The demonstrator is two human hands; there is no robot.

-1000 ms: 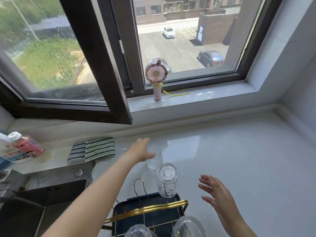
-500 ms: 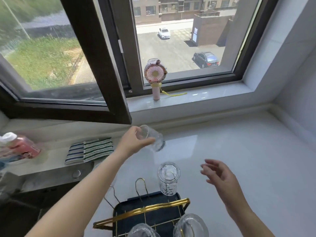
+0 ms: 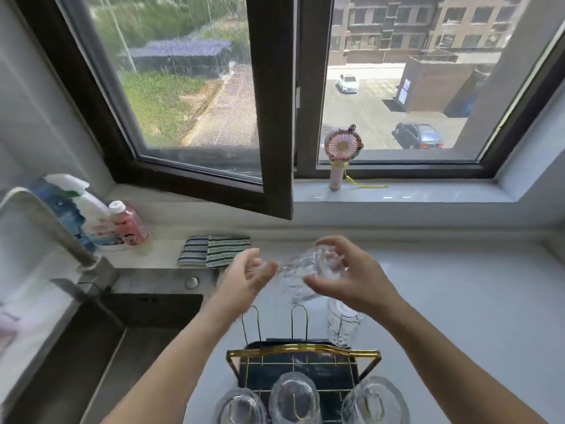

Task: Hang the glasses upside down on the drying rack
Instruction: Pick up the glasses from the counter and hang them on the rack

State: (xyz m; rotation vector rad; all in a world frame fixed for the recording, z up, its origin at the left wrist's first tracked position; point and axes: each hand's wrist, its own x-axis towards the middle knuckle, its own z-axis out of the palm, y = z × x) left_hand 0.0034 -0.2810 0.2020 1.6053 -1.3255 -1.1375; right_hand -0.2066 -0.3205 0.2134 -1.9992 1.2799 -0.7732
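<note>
A clear ribbed glass is tilted on its side in the air above the drying rack, blurred by motion. My left hand grips its left end. My right hand curls around its right side, fingers above and thumb below. The rack has a gold wire frame over a dark tray. Two bare gold prongs stand at its back. Another glass hangs upside down at the back right. Three glasses hang upside down along the front row.
A dark sink with a metal tap lies to the left. Spray bottles and folded striped cloths sit behind it. The open window sash juts over the counter. A pink hand fan stands on the sill.
My left hand brought the glass from the counter back over the rack. My right hand rose and took hold of it too. The view swung left, showing the tap and sink.
</note>
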